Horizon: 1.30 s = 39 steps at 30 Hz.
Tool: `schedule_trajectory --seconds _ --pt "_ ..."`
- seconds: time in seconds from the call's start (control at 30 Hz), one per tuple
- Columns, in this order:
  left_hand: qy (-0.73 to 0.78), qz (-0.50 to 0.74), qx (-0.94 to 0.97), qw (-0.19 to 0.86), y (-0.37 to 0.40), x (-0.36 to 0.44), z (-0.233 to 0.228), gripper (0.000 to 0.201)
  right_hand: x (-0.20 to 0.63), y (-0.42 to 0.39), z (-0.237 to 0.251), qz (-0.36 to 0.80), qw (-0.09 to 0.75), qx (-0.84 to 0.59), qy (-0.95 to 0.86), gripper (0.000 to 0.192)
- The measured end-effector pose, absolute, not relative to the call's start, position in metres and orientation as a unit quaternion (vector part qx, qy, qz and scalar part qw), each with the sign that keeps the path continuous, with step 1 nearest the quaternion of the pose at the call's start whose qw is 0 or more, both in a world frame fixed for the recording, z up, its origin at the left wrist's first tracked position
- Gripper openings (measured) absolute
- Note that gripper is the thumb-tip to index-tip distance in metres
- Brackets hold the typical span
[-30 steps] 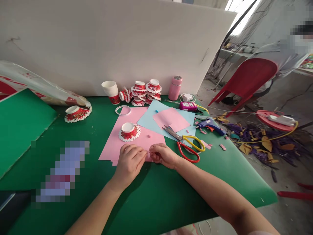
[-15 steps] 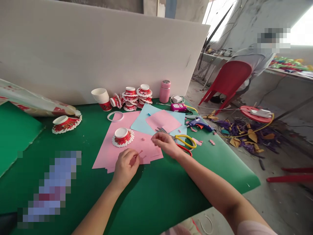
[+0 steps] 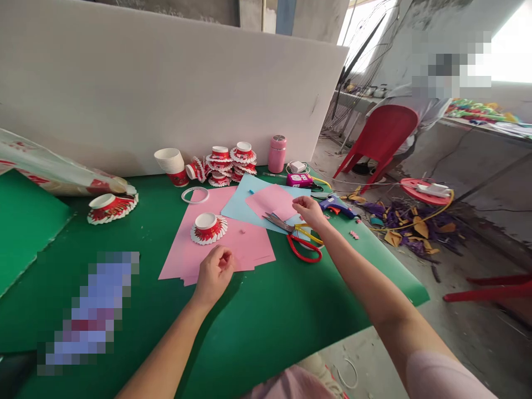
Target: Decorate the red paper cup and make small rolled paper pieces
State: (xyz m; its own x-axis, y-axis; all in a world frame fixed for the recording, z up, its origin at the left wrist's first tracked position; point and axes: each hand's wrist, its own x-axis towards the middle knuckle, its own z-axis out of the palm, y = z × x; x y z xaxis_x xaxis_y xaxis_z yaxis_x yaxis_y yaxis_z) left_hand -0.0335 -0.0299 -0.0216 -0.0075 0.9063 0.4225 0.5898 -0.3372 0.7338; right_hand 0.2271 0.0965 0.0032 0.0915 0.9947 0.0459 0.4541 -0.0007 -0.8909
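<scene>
My left hand (image 3: 214, 274) is curled closed at the front edge of the pink paper sheets (image 3: 249, 238). Whatever its fingers may hold is too small to make out. Over the right side of the light blue sheet (image 3: 235, 206), my right hand (image 3: 310, 211) is closed in a pinch, its contents not visible. Just below that hand lie scissors (image 3: 305, 255) with red and yellow handles, their blades parted over the blue sheet. A red and white paper cup with a fringed, flared rim (image 3: 208, 229) rests upside down on the pink sheets.
Behind stand stacked fringed cups (image 3: 220, 160), plain cups (image 3: 170, 160) and a pink flask (image 3: 277, 154). A white ring (image 3: 195, 195) lies nearer. On the right are a blue glue gun (image 3: 338, 206) and pink scraps (image 3: 353, 235). A person (image 3: 428, 100) sits beyond, on a red chair (image 3: 388, 130).
My right hand has moved right and away from me, past the scissors, which now show more fully. The thin pink strip at my left fingertips no longer shows; that hand stays near the paper's edge.
</scene>
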Motion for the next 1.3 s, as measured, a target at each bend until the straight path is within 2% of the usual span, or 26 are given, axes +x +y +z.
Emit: schedule_trajectory --seconds 0.2,0.23,0.3,0.43,0.57,0.7,0.83,1.0,1.17,1.3 --pt "0.573 0.461 0.634 0.239 -0.026 -0.039 -0.027 0.013 0.236 0.061 0.018 0.318 0.299 -0.62 -0.652 0.013" --pt "0.575 0.463 0.628 0.246 -0.026 -0.04 -0.027 0.013 0.238 0.052 0.02 0.302 0.281 -0.623 -0.664 0.013" --pt "0.579 0.464 0.626 0.24 -0.026 -0.04 -0.028 0.012 0.242 0.035 0.02 0.203 0.181 -0.632 -0.725 0.016" --pt "0.567 0.455 0.673 0.137 -0.025 -0.04 -0.028 0.011 0.248 0.014 0.017 0.124 0.058 -0.638 -0.757 0.037" --pt "0.551 0.397 0.734 -0.001 -0.023 -0.041 -0.033 0.016 0.247 0.01 0.009 0.113 0.041 -0.637 -0.761 0.05" --pt "0.565 0.344 0.748 -0.058 -0.022 -0.041 -0.039 0.017 0.244 0.01 0.0 0.084 0.063 -0.661 -0.743 0.035" --pt "0.583 0.323 0.743 -0.064 -0.023 -0.042 -0.042 0.011 0.247 0.006 -0.007 0.074 0.139 -0.673 -0.723 0.019" --pt "0.592 0.325 0.733 -0.083 -0.024 -0.041 -0.043 0.031 0.256 0.006 -0.014 0.151 0.276 -0.674 -0.669 0.025" --pt "0.553 0.359 0.745 -0.101 -0.014 -0.029 -0.035 0.02 0.265 0.011 -0.016 0.317 0.451 -0.617 -0.562 0.039" --pt "0.479 0.286 0.825 -0.088 0.007 0.004 -0.021 0.017 0.27 0.011 -0.016 0.334 0.491 -0.616 -0.519 0.04"
